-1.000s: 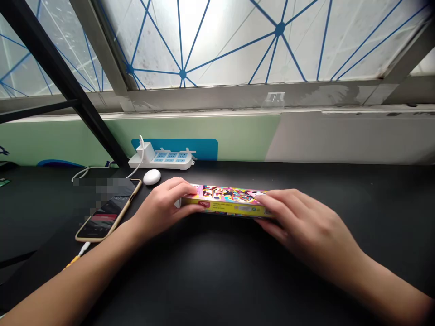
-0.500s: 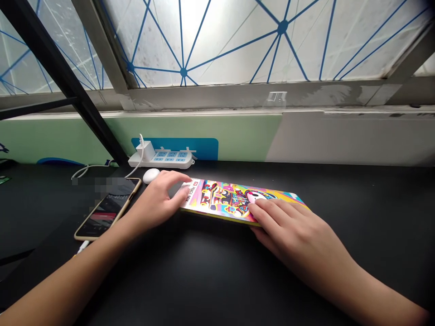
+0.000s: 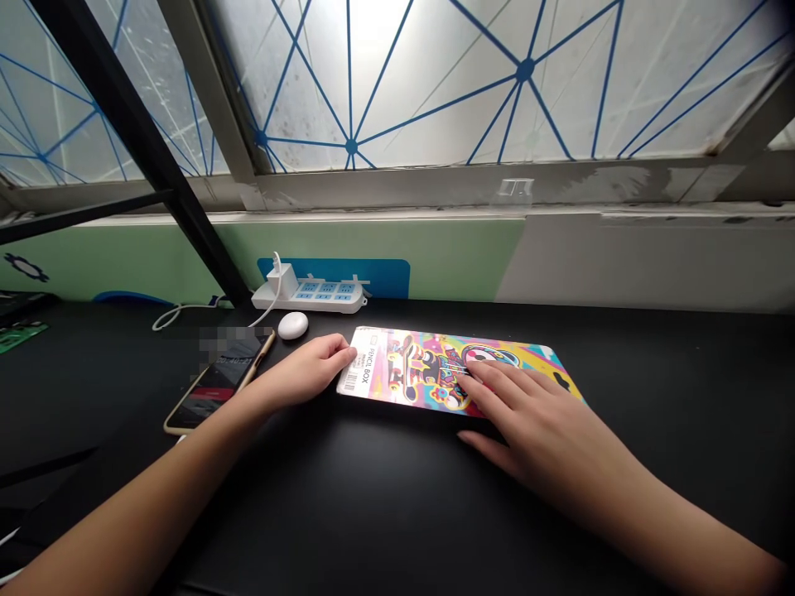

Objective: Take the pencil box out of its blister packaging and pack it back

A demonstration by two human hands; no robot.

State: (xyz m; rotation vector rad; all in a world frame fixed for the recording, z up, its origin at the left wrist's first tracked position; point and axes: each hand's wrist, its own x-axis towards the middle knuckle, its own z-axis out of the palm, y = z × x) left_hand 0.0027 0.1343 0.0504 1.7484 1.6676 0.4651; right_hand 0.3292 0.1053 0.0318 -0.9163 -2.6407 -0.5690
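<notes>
A colourful cartoon-printed pencil box (image 3: 422, 368) lies flat on the black table, its printed face up and a barcode label at its left end. My left hand (image 3: 307, 372) sits at that left end, with the fingertips touching the box's edge. My right hand (image 3: 527, 406) rests over the box's right half, its fingers lying on the printed face and its thumb down on the table near the front edge. Neither hand closes around the box. The fingers hide part of the picture.
A phone in a tan case (image 3: 217, 385) lies left of my left hand, its screen partly blurred. Behind stand a white oval case (image 3: 293, 325) and a white power strip (image 3: 310, 296) with a plugged-in charger. A wall and taped window rise beyond the table.
The pencil box has gone from tilted, showing its yellow side, to lying flat with its printed face up. My left hand has drawn back to the box's end, and my right fingers have spread over its face.
</notes>
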